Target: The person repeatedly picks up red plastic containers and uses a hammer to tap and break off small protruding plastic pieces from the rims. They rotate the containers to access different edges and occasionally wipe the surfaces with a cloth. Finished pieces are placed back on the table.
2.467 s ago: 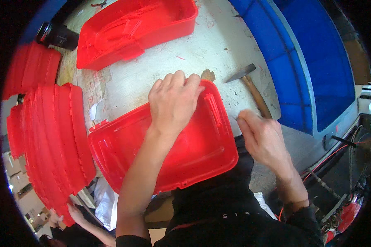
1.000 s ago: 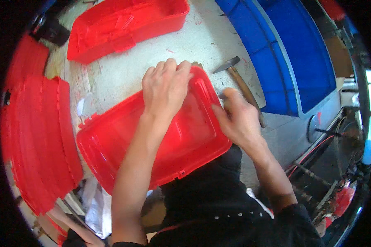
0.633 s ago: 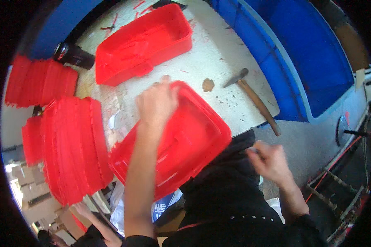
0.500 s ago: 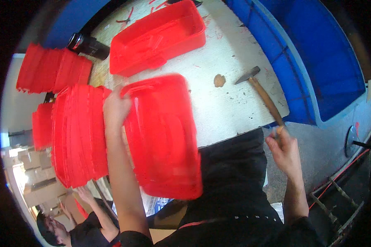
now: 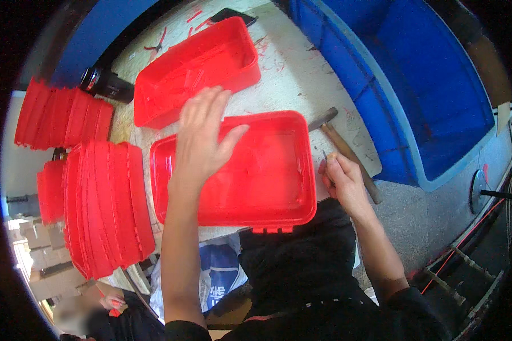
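Note:
A shallow red plastic box (image 5: 261, 170) lies on the white tabletop in front of me, with small hinge-like tabs on its near edge. My left hand (image 5: 205, 133) is over its left part, fingers stretched out; whether it touches the box I cannot tell. Just off the right rim, my right hand (image 5: 346, 181) pinches a small tool with a thin pointed metal tip (image 5: 325, 154); most of that tool is hidden in the fingers. A wooden-handled hammer (image 5: 347, 149) lies right beside this hand. Behind stands a deeper red box (image 5: 193, 65) with red scraps inside.
Stacked red plastic parts (image 5: 105, 204) stand at left, with another stack (image 5: 65, 116) behind. A black bottle (image 5: 107, 85), red-handled pliers (image 5: 158, 44) and a dark flat object (image 5: 233, 17) are at the back. A large blue bin (image 5: 381, 108) flanks the table's right; a co-worker (image 5: 111, 312) is lower left.
The shallow box, tilted and blurred in my left hand before, now lies flat on the table, further right. My left hand has let go of its rim. My right hand has moved up and left.

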The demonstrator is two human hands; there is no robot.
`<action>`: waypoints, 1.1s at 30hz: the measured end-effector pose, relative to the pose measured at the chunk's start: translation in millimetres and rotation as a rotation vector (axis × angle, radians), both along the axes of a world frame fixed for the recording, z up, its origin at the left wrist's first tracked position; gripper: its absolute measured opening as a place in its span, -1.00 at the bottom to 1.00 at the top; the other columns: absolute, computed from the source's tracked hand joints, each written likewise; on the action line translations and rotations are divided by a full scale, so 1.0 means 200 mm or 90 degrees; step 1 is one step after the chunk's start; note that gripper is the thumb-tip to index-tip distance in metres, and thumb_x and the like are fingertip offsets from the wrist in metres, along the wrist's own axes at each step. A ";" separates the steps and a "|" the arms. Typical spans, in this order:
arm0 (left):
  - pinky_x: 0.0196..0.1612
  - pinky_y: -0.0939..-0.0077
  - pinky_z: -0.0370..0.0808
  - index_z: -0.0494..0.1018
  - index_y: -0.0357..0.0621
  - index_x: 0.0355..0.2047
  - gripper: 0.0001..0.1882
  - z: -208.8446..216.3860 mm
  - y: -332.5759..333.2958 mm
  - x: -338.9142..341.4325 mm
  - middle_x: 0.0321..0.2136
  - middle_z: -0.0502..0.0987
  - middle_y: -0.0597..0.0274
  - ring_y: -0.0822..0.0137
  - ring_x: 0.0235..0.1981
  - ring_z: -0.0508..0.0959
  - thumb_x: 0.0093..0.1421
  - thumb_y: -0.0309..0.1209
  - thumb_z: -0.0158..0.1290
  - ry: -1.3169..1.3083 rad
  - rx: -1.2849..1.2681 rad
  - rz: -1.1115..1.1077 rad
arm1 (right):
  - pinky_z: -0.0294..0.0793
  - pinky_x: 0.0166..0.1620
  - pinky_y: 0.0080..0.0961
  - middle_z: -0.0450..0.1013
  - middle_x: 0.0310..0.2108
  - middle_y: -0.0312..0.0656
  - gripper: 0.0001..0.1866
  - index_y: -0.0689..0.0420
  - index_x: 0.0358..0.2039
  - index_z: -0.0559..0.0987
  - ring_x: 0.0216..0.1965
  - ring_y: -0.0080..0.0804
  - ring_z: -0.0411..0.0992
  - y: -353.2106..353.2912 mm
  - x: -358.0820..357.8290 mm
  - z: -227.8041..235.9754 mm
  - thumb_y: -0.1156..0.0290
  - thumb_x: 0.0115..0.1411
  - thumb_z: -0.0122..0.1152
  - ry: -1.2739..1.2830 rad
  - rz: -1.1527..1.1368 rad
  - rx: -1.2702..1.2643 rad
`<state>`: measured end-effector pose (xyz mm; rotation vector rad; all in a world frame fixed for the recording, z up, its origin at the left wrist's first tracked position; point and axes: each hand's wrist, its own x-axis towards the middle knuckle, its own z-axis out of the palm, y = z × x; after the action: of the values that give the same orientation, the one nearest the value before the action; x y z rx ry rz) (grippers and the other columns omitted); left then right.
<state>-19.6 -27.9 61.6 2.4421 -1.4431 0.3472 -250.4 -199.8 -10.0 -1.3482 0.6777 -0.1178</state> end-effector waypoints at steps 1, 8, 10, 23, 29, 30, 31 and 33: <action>0.15 0.12 0.40 0.49 -0.20 0.03 -0.53 -0.05 -0.06 0.03 0.00 0.53 -0.07 -0.04 0.05 0.51 0.18 -0.21 0.23 0.075 0.028 0.006 | 0.25 -0.45 -0.64 0.32 -0.57 -0.43 -0.64 0.14 -0.41 0.49 -0.54 -0.70 0.25 -0.01 0.04 0.00 0.22 0.48 -0.09 -0.016 -0.003 0.007; -0.22 0.13 0.43 0.51 -0.18 -0.35 -0.66 -0.26 -0.10 0.04 -0.42 0.52 0.08 -0.01 -0.31 0.54 0.19 -0.12 0.22 0.042 0.064 0.039 | 0.23 -0.39 -0.65 0.28 -0.53 -0.50 -0.66 0.13 -0.37 0.49 -0.48 -0.74 0.19 0.00 0.14 -0.05 0.21 0.49 -0.09 -0.023 -0.013 0.039; -0.22 0.15 0.43 0.51 -0.17 -0.34 -0.66 -0.27 -0.09 0.04 -0.42 0.53 0.08 0.01 -0.32 0.54 0.19 -0.12 0.22 0.042 0.086 0.056 | 0.23 -0.39 -0.65 0.29 -0.53 -0.50 -0.65 0.13 -0.37 0.48 -0.48 -0.74 0.19 -0.01 0.16 -0.06 0.21 0.50 -0.10 -0.001 -0.005 0.050; -0.35 0.23 0.44 0.52 -0.15 -0.37 -0.66 -0.27 -0.11 0.04 -0.49 0.51 0.12 0.13 -0.44 0.58 0.20 -0.10 0.21 -0.025 0.083 0.064 | 0.31 -0.33 -0.59 0.30 -0.51 -0.44 -0.69 0.18 -0.37 0.45 -0.41 -0.69 0.22 0.07 -0.05 -0.01 0.30 0.49 -0.10 0.018 0.076 0.028; -0.30 0.21 0.46 0.52 -0.15 -0.36 -0.65 -0.26 -0.11 0.05 -0.48 0.51 0.10 0.11 -0.42 0.58 0.20 -0.09 0.21 0.016 0.091 0.075 | 0.43 -0.41 -0.40 0.34 -0.55 -0.14 -0.82 0.19 -0.34 0.47 -0.54 -0.35 0.39 0.19 -0.31 0.05 0.39 0.39 0.04 0.046 0.198 -0.142; -0.28 0.20 0.46 0.53 -0.16 -0.35 -0.65 -0.26 -0.11 0.05 -0.46 0.52 0.11 0.10 -0.40 0.58 0.20 -0.10 0.21 0.018 0.081 0.071 | 0.47 -0.42 -0.33 0.37 -0.55 -0.08 -0.86 0.19 -0.33 0.49 -0.55 -0.21 0.45 0.21 -0.35 0.09 0.41 0.36 0.07 0.037 0.256 -0.199; -0.26 0.18 0.46 0.53 -0.16 -0.34 -0.65 -0.26 -0.11 0.05 -0.44 0.53 0.11 0.09 -0.39 0.58 0.20 -0.10 0.20 0.025 0.074 0.073 | 0.52 -0.37 -0.25 0.43 -0.51 -0.03 -0.90 0.17 -0.28 0.52 -0.45 -0.03 0.52 0.21 -0.38 0.13 0.43 0.33 0.08 0.097 0.428 -0.248; -0.22 0.16 0.45 0.53 -0.17 -0.33 -0.65 -0.25 -0.10 0.05 -0.41 0.54 0.11 0.07 -0.36 0.58 0.20 -0.11 0.20 0.031 0.063 0.072 | 0.56 -0.33 -0.22 0.49 -0.42 -0.01 -0.89 0.18 -0.20 0.52 -0.40 -0.02 0.57 0.18 -0.38 0.20 0.46 0.30 0.11 0.015 0.395 -0.257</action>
<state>-10.1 -48.3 11.0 2.5999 -1.3357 0.2440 -325.6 -163.5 30.0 -1.8946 0.2323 0.2746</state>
